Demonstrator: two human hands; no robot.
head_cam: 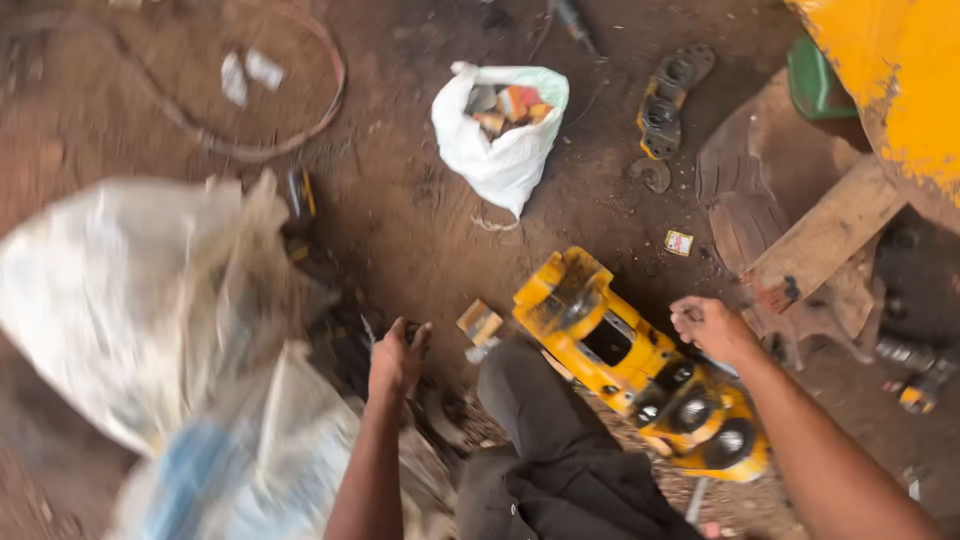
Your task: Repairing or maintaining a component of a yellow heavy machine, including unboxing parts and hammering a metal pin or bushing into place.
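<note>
Yellow brake caliper [640, 370] lies on the dirt beside the knee, right hand [712, 325] closed narrow just above it, contents unclear. Left hand [398, 355] reaches, fingers loosely spread, into dark parts by the plastic sack [140, 300]. Looks like part-fetching; the next move needs a sure pick.

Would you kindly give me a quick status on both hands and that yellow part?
Left hand reaching down by dark parts on the ground, grip unclear. Right hand closed, resting at the yellow metal part. Small box lies between the hands.
</note>
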